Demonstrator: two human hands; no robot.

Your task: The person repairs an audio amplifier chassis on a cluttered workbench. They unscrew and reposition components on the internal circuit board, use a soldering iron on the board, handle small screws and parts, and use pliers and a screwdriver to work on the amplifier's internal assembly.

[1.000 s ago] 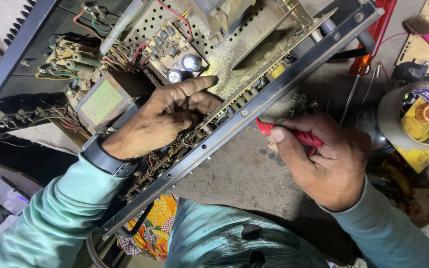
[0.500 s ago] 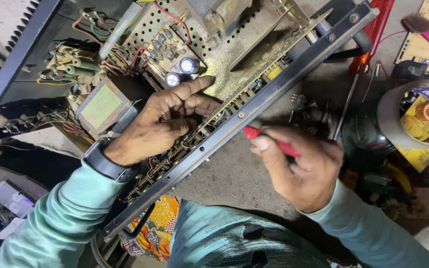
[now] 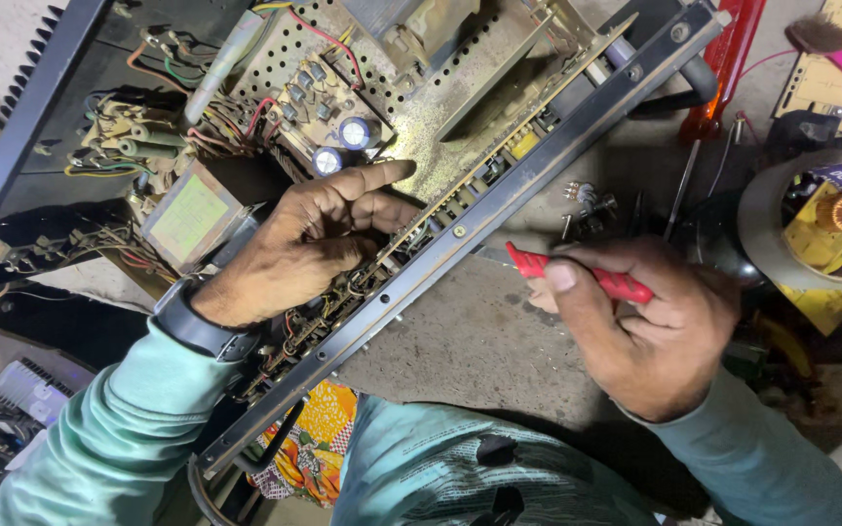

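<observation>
I take the long black front rail (image 3: 499, 219) of the opened amplifier as my landmark — it runs on a slant from low near my left sleeve up to the far right corner. My right hand (image 3: 650, 326) sits on the near side of that rail, fingers curled tight around a red-handled screwdriver (image 3: 577, 273). The tool's long axis lies almost level, pointing left toward the rail, and the metal tip looks to be just touching or just short of the rail's near edge; I cannot tell which, as it is dim there.

My left hand (image 3: 319, 239) is on the far side of the rail, inside the chassis. It grips nothing I can see — forefinger stretched out toward the perforated metal plate (image 3: 421, 161), the other fingers folded down over the wiring just beside the rail. Two blue-topped capacitors (image 3: 341, 146) stand just beyond that fingertip.

So the rail lies between my two hands, and the right one is plainly the nearer to its outer face, with the screwdriver meeting it at a shallow angle rather than square on. Well off to the right of the rail's upper end sits a tape roll (image 3: 816, 219) among clutter.
</observation>
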